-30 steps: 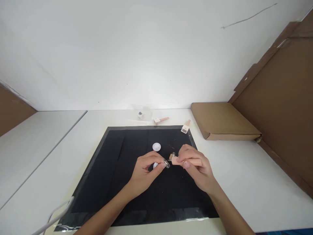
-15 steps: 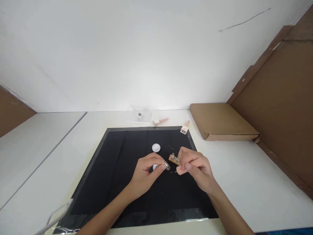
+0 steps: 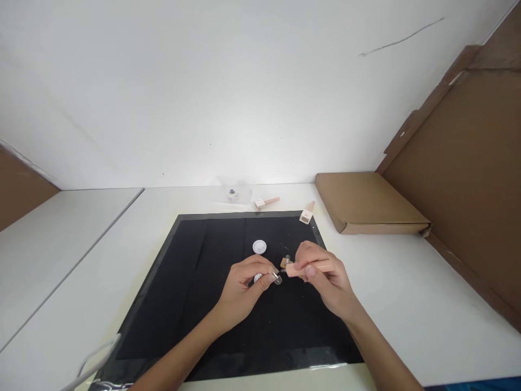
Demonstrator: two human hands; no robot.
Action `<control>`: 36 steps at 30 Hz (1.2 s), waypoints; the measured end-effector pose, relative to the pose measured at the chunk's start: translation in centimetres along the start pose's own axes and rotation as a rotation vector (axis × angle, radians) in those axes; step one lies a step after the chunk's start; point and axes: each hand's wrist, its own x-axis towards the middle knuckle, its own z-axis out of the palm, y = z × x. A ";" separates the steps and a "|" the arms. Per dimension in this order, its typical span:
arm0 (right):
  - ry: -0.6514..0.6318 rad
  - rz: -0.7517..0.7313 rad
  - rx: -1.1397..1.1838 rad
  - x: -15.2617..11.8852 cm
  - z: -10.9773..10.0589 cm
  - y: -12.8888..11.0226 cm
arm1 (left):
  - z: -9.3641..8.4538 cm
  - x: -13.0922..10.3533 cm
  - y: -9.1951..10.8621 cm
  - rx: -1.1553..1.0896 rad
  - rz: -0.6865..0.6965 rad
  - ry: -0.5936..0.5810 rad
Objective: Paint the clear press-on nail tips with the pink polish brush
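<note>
My left hand [image 3: 246, 285] pinches a small shiny clear piece [image 3: 277, 279] between thumb and fingertips; its exact kind is too small to tell. In my right hand [image 3: 323, 279] is a nail polish brush [image 3: 299, 269] by its pink cap-handle, held nearly level. The dark brush end points left and is at or very near the clear piece; whether they touch I cannot tell. Behind the right hand, a tan strip [image 3: 283, 263] with small clear pieces on it is mostly hidden. A white round dish [image 3: 259, 247] lies beyond the left hand, which partly covers another small white item [image 3: 257, 277].
The black mat [image 3: 171, 304] lies under both hands. Along its far edge are two pink-capped bottles [image 3: 259, 205] [image 3: 306, 217] and a clear plastic packet [image 3: 232, 194]. A flat cardboard box [image 3: 370, 201] is at the right, and a white cable-like loop [image 3: 97, 355] at lower left.
My right hand has turned the brush from a downward slant to nearly level, bringing its end left to the clear piece. My left hand has tilted the piece slightly.
</note>
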 end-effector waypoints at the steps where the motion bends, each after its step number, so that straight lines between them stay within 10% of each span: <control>1: -0.005 0.011 -0.012 0.0 0.0 0.0 | 0.0 0.0 0.0 -0.003 0.000 0.001; 36: -0.047 -0.009 -0.004 0.1 0.3 -0.3 | -0.2 0.4 0.3 -0.036 -0.023 0.024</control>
